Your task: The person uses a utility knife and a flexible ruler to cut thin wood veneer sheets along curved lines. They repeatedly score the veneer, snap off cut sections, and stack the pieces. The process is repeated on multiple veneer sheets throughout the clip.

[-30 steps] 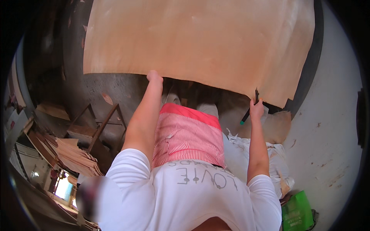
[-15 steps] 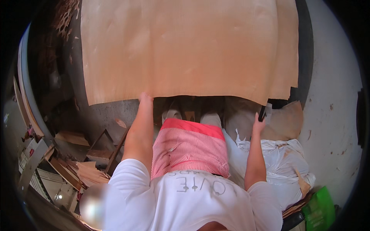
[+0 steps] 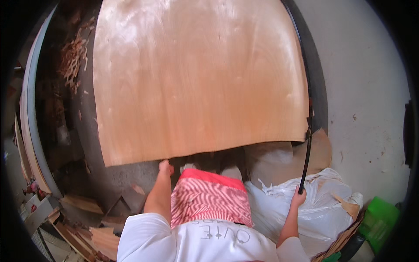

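Observation:
A broad, thin wood veneer sheet point(image 3: 200, 87) spreads out in front of me, its near edge slightly wavy. My left hand point(image 3: 165, 167) is closed at that near edge, left of the middle, pinching it; the fingertips are partly hidden. Down at the right, my right hand point(image 3: 299, 198) grips the near end of a long, thin black rod point(image 3: 307, 153). The rod runs away from me along the sheet's right edge to the far side.
White plastic sacking point(image 3: 321, 205) and brown sheet scraps lie beside my right arm. A green plastic object point(image 3: 380, 220) stands at the lower right. Wood strips point(image 3: 80, 238) are piled at the lower left, and veneer scraps point(image 3: 75, 59) lie far left. A pale wall or floor surface point(image 3: 362, 113) borders the right.
The sheet's near edge has come toward me, and both hands have drawn back. The black rod, mostly hidden before, now shows along the right edge. The overlapping layer at the right no longer shows.

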Demonstrator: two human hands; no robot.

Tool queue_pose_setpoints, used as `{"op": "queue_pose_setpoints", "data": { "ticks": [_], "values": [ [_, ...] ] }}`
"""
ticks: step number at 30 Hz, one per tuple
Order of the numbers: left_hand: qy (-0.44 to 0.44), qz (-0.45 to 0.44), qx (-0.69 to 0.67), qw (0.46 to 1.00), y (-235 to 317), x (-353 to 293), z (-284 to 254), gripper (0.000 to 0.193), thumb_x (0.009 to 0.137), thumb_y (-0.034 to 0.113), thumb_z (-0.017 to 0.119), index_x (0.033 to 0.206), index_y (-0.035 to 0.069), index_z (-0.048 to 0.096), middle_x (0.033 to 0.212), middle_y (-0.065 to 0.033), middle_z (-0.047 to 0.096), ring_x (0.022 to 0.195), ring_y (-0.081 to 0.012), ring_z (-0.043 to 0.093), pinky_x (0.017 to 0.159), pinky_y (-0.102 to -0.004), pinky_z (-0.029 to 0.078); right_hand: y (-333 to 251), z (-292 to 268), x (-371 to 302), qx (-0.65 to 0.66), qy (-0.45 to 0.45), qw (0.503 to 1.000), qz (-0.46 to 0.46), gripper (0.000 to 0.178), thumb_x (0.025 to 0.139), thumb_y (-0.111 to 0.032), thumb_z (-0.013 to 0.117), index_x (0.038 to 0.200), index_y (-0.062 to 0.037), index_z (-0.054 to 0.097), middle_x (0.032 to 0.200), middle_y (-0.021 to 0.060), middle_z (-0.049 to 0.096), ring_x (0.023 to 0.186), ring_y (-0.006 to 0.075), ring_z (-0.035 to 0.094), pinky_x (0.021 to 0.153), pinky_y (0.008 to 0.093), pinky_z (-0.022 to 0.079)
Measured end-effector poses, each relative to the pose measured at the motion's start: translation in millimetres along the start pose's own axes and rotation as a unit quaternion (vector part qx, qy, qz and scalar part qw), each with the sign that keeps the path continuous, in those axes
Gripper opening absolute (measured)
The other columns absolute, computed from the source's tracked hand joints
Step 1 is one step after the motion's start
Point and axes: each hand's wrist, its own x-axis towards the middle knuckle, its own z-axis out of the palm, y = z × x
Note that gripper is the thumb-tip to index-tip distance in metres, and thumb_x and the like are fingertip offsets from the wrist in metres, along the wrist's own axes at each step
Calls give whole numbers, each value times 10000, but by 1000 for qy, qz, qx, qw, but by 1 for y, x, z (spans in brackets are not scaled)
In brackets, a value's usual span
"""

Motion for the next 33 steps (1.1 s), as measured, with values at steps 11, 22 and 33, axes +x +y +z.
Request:
{"op": "queue_pose_setpoints", "data": {
  "ticks": [11, 22, 33],
  "values": [
    [-174, 382, 588, 692, 46, -111, -57, 361, 777, 345, 533, 1024, 88, 590, 1010, -127, 604, 959, -279, 567, 823, -375, 449, -119, 23, -156, 187, -208, 959, 48, 202, 734, -214, 672, 805, -47, 583, 586, 22, 574, 463, 102, 532, 467, 252, 429],
    [-19, 384, 447, 807, 56, -32, -256, 332, 774, 333, 515, 956, 70, 605, 943, -137, 619, 910, -290, 582, 796, -382, 452, -227, 4, -251, 329, -258, 905, -82, 155, 759, -157, 637, 733, -33, 549, 530, 20, 519, 424, 98, 503, 422, 249, 404],
    [-40, 374, 405, 833, -6, 7, -405, 387, 759, 357, 530, 1012, 72, 595, 969, -135, 618, 929, -279, 579, 804, -362, 448, -299, -16, -378, 418, -423, 800, -83, 182, 820, -210, 594, 741, -52, 547, 480, -13, 456, 387, 66, 415, 367, 204, 306]
  ]
}}
